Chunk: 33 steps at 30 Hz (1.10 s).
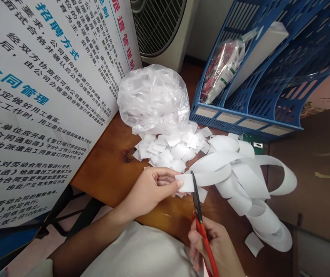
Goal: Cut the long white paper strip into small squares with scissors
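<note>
Though plain, strip (212, 177) (board (52, 115): “招聘方式” (57, 31))

"招聘方式" on white board (40, 104)

Soft light seems to come from above. The paper (179, 150) looks very bright, and the bag (153, 92) has shiny spots. The surface (104, 173) gets dim on the right. The board (37, 115) looks stretched toward the edge.
</note>
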Tool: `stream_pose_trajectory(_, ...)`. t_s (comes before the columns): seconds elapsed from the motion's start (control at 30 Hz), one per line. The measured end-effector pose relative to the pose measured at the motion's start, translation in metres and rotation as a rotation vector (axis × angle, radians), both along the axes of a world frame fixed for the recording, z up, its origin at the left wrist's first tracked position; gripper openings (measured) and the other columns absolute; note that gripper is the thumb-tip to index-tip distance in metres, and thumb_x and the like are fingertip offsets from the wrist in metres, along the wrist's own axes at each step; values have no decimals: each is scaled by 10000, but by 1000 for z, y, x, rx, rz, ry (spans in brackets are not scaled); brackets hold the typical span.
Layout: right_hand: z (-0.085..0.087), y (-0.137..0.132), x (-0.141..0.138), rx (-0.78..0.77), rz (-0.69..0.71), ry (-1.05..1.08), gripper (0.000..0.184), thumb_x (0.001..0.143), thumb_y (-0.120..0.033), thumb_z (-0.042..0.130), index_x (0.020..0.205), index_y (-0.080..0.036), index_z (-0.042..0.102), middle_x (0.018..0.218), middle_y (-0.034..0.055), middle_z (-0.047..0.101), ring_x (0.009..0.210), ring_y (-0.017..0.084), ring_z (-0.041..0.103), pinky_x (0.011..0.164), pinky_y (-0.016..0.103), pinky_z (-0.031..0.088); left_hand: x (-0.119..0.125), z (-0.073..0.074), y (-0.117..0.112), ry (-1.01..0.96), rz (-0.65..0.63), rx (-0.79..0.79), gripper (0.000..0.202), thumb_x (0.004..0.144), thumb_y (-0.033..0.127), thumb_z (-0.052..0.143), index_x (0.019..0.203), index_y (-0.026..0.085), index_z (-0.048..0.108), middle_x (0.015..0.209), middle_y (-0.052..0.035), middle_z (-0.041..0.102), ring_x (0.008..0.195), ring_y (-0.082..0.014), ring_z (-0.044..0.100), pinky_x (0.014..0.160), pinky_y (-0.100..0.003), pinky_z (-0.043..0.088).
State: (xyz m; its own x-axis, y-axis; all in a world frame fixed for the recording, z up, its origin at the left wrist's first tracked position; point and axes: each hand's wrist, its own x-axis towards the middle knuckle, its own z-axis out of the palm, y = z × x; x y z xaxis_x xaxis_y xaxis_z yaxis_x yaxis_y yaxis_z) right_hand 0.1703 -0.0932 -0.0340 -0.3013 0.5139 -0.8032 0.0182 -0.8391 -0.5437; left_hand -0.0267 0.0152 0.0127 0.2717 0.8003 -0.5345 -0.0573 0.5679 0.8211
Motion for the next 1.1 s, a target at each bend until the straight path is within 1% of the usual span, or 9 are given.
stream_pose_trajectory(0.13, 5, 3, -2, -27, 28, -88, 631, 709, -735, 690, 732, -154, 444, 516, -2, 561, 347, 54, 454, 363, 133, 311, -4, -1, 1, 30, -28, -8, 256, 827, 313, 805, 1008, 134, 775, 846, -75, 797, 744, -165, 736, 642, -204, 546)
stream_pose_trajectory(0.27, 7, 3, -2, -13, -55, -159, 637, 643, -726, 735, 720, -162, 450, 496, -26, 505, 358, 64, 444, 365, 158, 337, -7, 4, 3, 104, -70, 22, 255, 857, 336, 769, 1000, 127, 736, 788, -46, 749, 689, -138, 686, 653, -213, 527)
stream_pose_trajectory(0.43, -8, -15, 7, 335, -269, -222, 491, 734, -577, 750, 714, -154, 501, 479, -14, 498, 388, 74, 459, 404, 177, 366, -6, 14, 7, 401, -145, 317, 211, 984, 368, 594, 1120, 207, 604, 676, 32, 659, 669, -149, 660, 630, -227, 483)
stream_pose_trajectory(0.53, -18, -22, 8, 529, -465, -315, 386, 759, -450, 776, 711, -146, 543, 464, -4, 523, 357, 92, 479, 383, 195, 385, -4, 16, 11, 608, -213, 578, 117, 1007, 301, 535, 1055, 211, 593, 1003, -56, 728, 985, -222, 697, 726, -264, 511)
stream_pose_trajectory(0.63, -19, -18, 0, 630, -701, -340, 349, 785, -383, 771, 705, -147, 528, 488, -13, 538, 343, 86, 476, 371, 202, 384, -1, 18, 17, 728, -214, 862, 98, 972, 207, 560, 1004, 194, 651, 1455, -129, 531, 1366, -295, 492, 1029, -381, 457)
stream_pose_trajectory(0.73, -14, -8, -8, 637, -889, -267, 357, 797, -380, 757, 709, -153, 495, 486, -37, 499, 359, 79, 464, 374, 200, 362, 3, 23, 18, 697, -232, 1009, 93, 936, 166, 601, 975, 187, 683, 1267, -122, 638, 1211, -256, 594, 1050, -392, 447)
stream_pose_trajectory(0.83, -9, 0, -12, 601, -979, -238, 395, 813, -401, 733, 686, -160, 447, 511, -45, 471, 428, 77, 490, 411, 196, 386, 13, 26, 11, 481, -479, 988, 91, 927, 178, 618, 954, 178, 704, 995, -67, 718, 957, -189, 667, 880, -303, 523)
stream_pose_trajectory(0.93, -7, 3, -11, 593, -1002, -239, 405, 836, -393, 711, 670, -162, 423, 514, -54, 451, 436, 69, 484, 425, 195, 399, 26, 16, 1, 404, -647, 1034, 123, 922, 207, 625, 916, 182, 745, 1140, -68, 733, 1001, -206, 677, 904, -322, 527)
stream_pose_trajectory(1.1, -6, 3, -11, 598, -1012, -254, 370, 849, -406, 701, 733, -155, 456, 507, -45, 482, 425, 66, 482, 435, 179, 370, 43, -17, -1, 550, -618, 1113, 155, 944, 226, 617, 944, 197, 769, 1325, -65, 681, 1127, -260, 643, 986, -405, 501)
